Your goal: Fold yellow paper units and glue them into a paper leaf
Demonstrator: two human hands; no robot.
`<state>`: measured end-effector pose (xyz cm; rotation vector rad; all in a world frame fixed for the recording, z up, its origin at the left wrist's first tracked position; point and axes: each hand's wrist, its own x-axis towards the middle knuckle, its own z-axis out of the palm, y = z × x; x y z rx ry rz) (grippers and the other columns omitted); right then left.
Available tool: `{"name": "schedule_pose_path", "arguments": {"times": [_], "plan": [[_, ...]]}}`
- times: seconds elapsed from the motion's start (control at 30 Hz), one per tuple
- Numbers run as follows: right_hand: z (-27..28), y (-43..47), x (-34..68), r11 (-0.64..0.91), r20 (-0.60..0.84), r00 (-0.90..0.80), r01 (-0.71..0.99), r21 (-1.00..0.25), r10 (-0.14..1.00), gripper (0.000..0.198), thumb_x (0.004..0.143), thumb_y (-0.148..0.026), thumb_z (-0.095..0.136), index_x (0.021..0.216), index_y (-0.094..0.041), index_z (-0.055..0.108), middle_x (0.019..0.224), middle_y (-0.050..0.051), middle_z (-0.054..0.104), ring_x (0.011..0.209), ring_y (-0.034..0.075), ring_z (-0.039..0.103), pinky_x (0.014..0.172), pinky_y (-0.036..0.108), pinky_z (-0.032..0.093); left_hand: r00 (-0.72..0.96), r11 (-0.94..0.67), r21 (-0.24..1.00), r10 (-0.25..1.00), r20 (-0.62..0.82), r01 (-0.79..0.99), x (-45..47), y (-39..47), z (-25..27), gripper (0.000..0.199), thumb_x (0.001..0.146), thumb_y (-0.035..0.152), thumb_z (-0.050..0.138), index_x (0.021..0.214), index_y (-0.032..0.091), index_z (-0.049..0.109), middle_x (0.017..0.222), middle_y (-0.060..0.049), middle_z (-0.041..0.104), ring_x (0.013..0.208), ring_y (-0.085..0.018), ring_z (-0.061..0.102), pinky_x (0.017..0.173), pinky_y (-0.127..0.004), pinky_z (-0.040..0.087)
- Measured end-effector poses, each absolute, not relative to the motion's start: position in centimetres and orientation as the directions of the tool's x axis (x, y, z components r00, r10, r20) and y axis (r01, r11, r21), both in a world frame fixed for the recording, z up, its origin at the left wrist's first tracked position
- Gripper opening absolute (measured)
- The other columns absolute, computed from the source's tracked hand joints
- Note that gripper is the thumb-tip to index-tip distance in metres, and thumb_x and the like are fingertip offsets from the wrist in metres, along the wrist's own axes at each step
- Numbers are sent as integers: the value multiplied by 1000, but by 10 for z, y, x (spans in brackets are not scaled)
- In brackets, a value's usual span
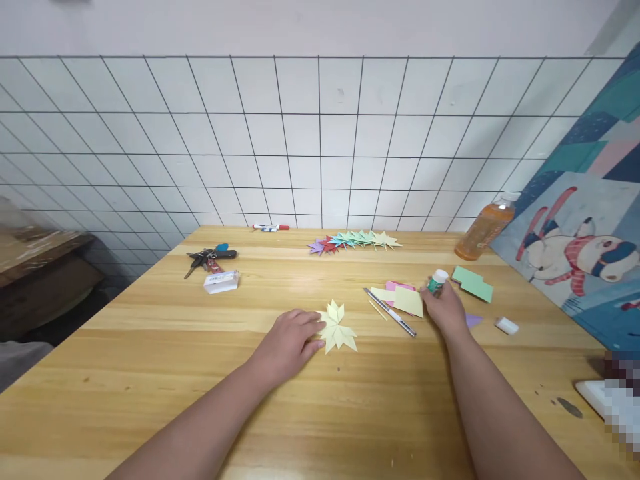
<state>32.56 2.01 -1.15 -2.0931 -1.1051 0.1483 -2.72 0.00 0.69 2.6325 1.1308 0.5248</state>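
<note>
My left hand rests on the table, its fingertips on the left edge of a pale yellow folded-paper star. Over on the right, my right hand has its fingers around a glue stick with a white cap and green label. Just left of that hand lie pale yellow paper squares over pink ones. A utility knife lies slantwise beside them, with a thin yellow paper strip along it. Partly behind my right wrist is a purple paper piece.
Toward the wall lie a row of coloured paper stars and a red-capped marker. Keys and a small white box are at left. On the right are green paper, an eraser and a drink bottle.
</note>
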Motion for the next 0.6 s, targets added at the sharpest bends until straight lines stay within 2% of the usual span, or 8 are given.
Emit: {"name": "schedule_pose_path", "arguments": {"times": [0.07, 0.17, 0.23, 0.3, 0.37, 0.47, 0.53, 0.6], "plan": [[-8, 18, 321, -340, 231, 604, 679, -651, 762, 36, 76, -39, 49, 103, -18, 57, 89, 11, 63, 86, 28, 57, 73, 37, 41, 641, -672, 343, 737, 216, 656, -25, -3, 8, 25, 83, 33, 52, 105, 28, 63, 106, -4, 63, 97, -22, 55, 87, -38, 41], [10, 5, 303, -262, 300, 543, 728, -633, 785, 42, 82, -44, 43, 118, -22, 50, 99, 9, 63, 83, 24, 58, 70, 33, 41, 658, -679, 344, 727, 194, 649, -23, -6, 11, 21, 84, 32, 51, 100, 28, 65, 97, -4, 62, 91, -21, 55, 82, -37, 43], [23, -7, 283, -139, 317, 436, 743, -654, 842, 49, 82, -47, 44, 125, -22, 43, 98, 8, 64, 71, 21, 60, 63, 31, 43, 658, -686, 337, 723, 213, 645, -22, -8, 12, 21, 84, 32, 52, 100, 27, 65, 106, -6, 59, 100, -23, 53, 87, -38, 42], [33, -18, 259, -89, 293, 397, 710, -699, 870, 48, 75, -50, 54, 112, -21, 53, 84, 5, 67, 61, 20, 59, 56, 29, 43, 659, -693, 334, 717, 226, 640, -21, -9, 12, 21, 84, 30, 51, 101, 26, 63, 117, -6, 55, 109, -24, 48, 93, -40, 39], [36, -26, 236, 55, 333, 326, 638, -768, 885, 35, 70, -48, 62, 92, -21, 61, 92, 6, 67, 72, 20, 61, 61, 28, 45, 668, -692, 337, 715, 205, 638, -21, -11, 11, 22, 85, 28, 50, 104, 25, 60, 121, -6, 53, 114, -24, 46, 97, -41, 37], [33, -32, 211, 149, 333, 278, 524, -838, 901, 31, 74, -47, 58, 89, -20, 62, 91, 6, 68, 67, 18, 61, 55, 26, 44, 677, -677, 368, 720, 153, 637, -20, -15, 11, 33, 84, 28, 51, 117, 24, 50, 124, -7, 53, 117, -24, 45, 101, -44, 33], [29, -33, 202, 186, 355, 193, 579, -794, 915, 27, 79, -45, 53, 87, -20, 60, 78, 3, 68, 59, 16, 58, 52, 25, 42, 712, -694, 401, 690, 130, 599, -18, -20, 11, 43, 84, 27, 52, 125, 23, 42, 128, -8, 51, 119, -23, 44, 104, -44, 31], [27, -33, 198, 219, 381, 82, 699, -681, 921, 24, 83, -43, 49, 80, -20, 58, 65, 0, 64, 55, 15, 57, 53, 24, 40, 769, -735, 417, 628, 119, 535, -15, -24, 10, 44, 84, 26, 51, 127, 23, 41, 130, -8, 49, 121, -23, 43, 103, -42, 32]]}}
